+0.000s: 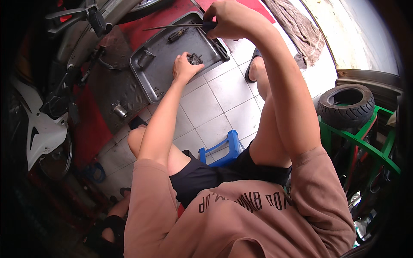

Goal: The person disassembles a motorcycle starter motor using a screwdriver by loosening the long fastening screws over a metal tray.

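My left hand has its fingers curled round a small dark metal part with an uneven, bumpy shape, held over the grey metal tray. In my right hand, above the tray's far right corner, is a screwdriver. Its dark handle sits in my fingers and its long thin shaft points left across the tray. Inside the tray lie a dark cylindrical part, a small bent piece and several small screws. A black curved part rests along the right rim.
A motorcycle with a white panel stands at left. A silver metal cylinder sits on the floor plate. A blue stool is between my legs. At right, a tire lies on a green rack; a brown towel lies beyond.
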`<state>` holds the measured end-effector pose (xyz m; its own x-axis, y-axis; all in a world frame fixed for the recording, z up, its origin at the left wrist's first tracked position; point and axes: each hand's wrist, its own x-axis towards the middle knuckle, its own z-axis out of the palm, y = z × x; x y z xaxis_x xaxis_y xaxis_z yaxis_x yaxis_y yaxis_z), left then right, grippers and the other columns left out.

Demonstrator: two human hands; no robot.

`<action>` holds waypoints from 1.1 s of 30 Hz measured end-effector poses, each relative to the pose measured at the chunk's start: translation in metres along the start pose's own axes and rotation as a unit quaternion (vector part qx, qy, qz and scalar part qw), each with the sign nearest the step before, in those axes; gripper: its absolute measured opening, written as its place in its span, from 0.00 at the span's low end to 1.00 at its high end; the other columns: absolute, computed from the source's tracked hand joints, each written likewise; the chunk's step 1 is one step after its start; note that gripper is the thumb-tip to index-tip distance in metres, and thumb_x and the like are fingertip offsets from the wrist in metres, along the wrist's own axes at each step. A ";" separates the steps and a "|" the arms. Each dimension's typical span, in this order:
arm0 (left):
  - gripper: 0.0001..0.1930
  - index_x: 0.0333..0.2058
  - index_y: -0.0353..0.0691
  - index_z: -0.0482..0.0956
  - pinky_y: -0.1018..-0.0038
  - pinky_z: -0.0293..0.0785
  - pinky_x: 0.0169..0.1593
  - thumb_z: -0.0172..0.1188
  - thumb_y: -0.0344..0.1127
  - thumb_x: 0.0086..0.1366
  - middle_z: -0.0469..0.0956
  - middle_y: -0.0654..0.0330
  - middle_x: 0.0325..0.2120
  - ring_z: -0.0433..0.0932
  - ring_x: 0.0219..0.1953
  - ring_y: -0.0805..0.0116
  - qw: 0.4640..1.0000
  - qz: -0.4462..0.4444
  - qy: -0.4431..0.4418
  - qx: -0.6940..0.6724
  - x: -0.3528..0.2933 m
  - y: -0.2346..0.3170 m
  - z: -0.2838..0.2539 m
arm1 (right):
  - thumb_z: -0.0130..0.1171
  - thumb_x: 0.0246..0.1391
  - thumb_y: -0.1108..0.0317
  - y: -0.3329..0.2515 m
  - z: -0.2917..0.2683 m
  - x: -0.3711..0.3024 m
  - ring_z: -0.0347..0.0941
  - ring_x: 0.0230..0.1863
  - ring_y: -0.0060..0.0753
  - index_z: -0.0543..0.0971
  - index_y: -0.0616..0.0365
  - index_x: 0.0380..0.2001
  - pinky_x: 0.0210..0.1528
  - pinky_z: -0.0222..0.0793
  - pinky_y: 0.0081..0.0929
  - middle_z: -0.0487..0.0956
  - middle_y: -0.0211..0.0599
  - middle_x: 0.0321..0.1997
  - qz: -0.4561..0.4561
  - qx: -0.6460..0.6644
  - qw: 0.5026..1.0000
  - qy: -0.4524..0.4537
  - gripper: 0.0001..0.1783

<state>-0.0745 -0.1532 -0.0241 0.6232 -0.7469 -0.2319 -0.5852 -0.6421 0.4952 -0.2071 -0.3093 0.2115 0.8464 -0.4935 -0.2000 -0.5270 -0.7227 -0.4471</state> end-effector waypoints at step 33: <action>0.14 0.36 0.34 0.80 0.75 0.73 0.43 0.67 0.36 0.52 0.82 0.56 0.32 0.80 0.35 0.69 0.944 -0.228 0.192 -0.144 -0.101 -0.182 -0.138 | 0.56 0.43 0.64 -0.041 0.024 -0.002 0.80 0.38 0.41 0.84 0.56 0.29 0.38 0.76 0.37 0.82 0.45 0.33 0.031 0.028 0.997 -0.065 0.12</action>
<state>0.0406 0.0631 0.0247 0.9505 -0.2512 -0.1827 -0.0803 -0.7669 0.6367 -0.1851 -0.2670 0.2099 0.8175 -0.4665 -0.3378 -0.5760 -0.6628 -0.4785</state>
